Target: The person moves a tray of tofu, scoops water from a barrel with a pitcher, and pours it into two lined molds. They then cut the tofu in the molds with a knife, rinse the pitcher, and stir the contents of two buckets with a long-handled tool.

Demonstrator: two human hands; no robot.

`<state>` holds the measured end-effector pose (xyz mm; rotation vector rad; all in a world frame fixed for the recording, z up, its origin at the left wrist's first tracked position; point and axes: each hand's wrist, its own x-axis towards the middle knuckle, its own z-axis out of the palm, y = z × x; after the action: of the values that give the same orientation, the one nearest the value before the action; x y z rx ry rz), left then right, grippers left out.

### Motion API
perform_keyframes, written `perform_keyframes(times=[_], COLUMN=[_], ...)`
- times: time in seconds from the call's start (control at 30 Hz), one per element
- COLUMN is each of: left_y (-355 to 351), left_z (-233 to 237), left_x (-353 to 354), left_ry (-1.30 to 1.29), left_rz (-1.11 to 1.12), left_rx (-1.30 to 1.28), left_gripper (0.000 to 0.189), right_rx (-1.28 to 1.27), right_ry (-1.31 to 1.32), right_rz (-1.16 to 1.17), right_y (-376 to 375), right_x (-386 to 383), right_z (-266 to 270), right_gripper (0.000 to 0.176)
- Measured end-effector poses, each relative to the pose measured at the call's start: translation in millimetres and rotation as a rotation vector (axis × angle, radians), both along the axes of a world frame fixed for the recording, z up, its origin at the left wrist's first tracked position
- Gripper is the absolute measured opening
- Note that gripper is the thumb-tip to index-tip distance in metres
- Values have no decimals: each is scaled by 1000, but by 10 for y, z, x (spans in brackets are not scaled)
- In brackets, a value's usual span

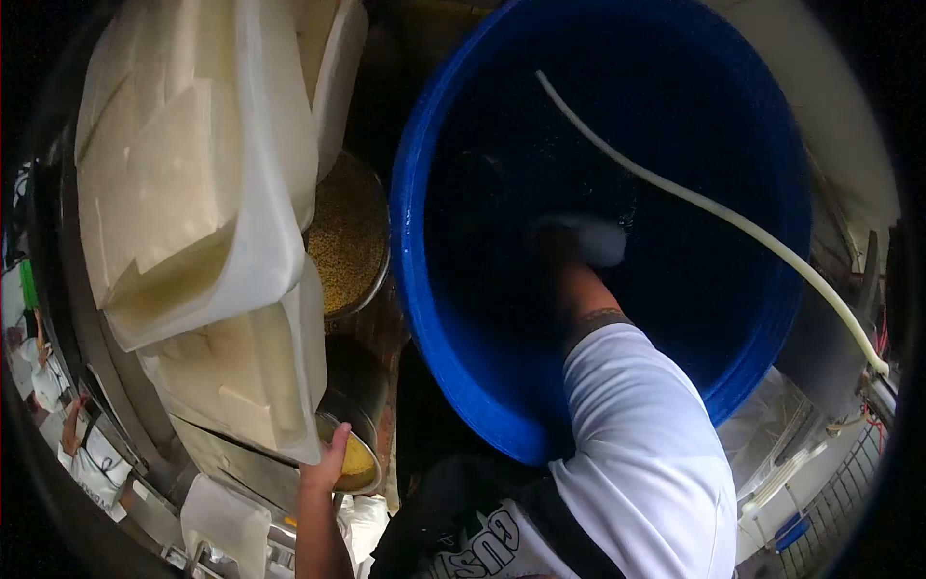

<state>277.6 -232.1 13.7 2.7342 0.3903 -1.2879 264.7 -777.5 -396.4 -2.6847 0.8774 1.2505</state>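
Note:
My right arm reaches down into a large blue barrel [413,222]. Inside it, my right hand [556,243] is dim and appears closed on a pale, whitish container [602,241], whose exact kind is blurred by shadow. A white hose [709,205] hangs over the barrel's edge and dips inside. At the lower left, my left hand [328,461] grips the rim of a metal bowl [377,475] with yellow grain-like contents. Its thumb shows at the rim; the other fingers are mostly hidden.
Cream-coloured blocks fill white plastic tubs [275,183] stacked at the left. Behind them stands a metal pot [386,275] with yellowish grains. Hose fittings [878,381] and a wire rack [839,492] are at the right. Other people [92,463] are at the far left.

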Motion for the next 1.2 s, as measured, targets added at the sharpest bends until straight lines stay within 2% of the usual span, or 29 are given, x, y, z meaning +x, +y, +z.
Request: perform_keyframes(times=[0.1,0.17,0.2,0.23,0.27,0.3,0.37,0.4,0.47,0.53,0.63,0.7,0.77,0.8,0.87,0.9,0.97,1.0,1.03,1.07,1.13,1.2], left_y=[60,1,-150,-96,-30,138,-1,150,-111,-259,-168,-154,-115,-95,-92,-74,-16,13,2,-5,-24,-82], left_z=[-59,-49,66,25,-1,-219,-52,-256,18,333,304,307,272,295,341,354,316,317,397,384,208,9], left_x=[-70,-58,64,19,-41,-137,-23,-124,-1,52,3,-48,-74,-95,-85,-96,-147,-164,-236,-298,-424,-603], left_ry=[-43,-136,47,-35,-92,-231,-207,-340,-385,-376,-440,-442,-500,-509,-511,-496,-543,-577,-634,-652,-698,-872], left_rz=[-47,14,80,-16,-157,-267,-300,-290,-180,-112,-142,-128,-127,-112,-122,-127,-124,-127,-123,-109,-205,-83], left_rx=[79,-11,-13,-127,-44,26,70,51,84,39,8,-30,-28,-43,-54,-54,-102,-136,-155,-169,-444,-808], left_gripper=[117,85,79,78,79,82,105,118,126,128,127,126,124,124,121,120,119,118,105,105,84,59], right_rx=[255,466,654,918,1142,707,585,600,611,671,520,433,473,415,393,385,471,433,411,389,449,537], right_ry=[-170,-265,-306,-296,-213,-329,-398,-472,-570,-662,-788,-970,-1082,-1165,-1384,-1390,-1255,-1204,-1141,-1077,-849,-731], right_rz=[-55,-64,-139,-349,-669,195,-37,-16,21,47,157,242,165,149,222,235,212,234,264,297,340,477], right_y=[176,182,46,-79,-315,-236,-345,-363,-343,-194,233,445,632,874,1053,1197,1547,1719,1810,1878,2466,2987], right_x=[396,647,703,753,779,979,905,828,773,627,156,-306,-760,-950,-1234,-1325,-1476,-1493,-1495,-1463,-1419,-1314], right_z=[158,392,362,351,343,1264,1828,2126,2796,3831,5375,6021,6557,6897,7161,7323,7633,7651,7481,7274,7142,6938], right_gripper=[44,43,43,43,43,43,44,42,41,44,41,37,34,37,41,41,42,41,41,41,43,44])
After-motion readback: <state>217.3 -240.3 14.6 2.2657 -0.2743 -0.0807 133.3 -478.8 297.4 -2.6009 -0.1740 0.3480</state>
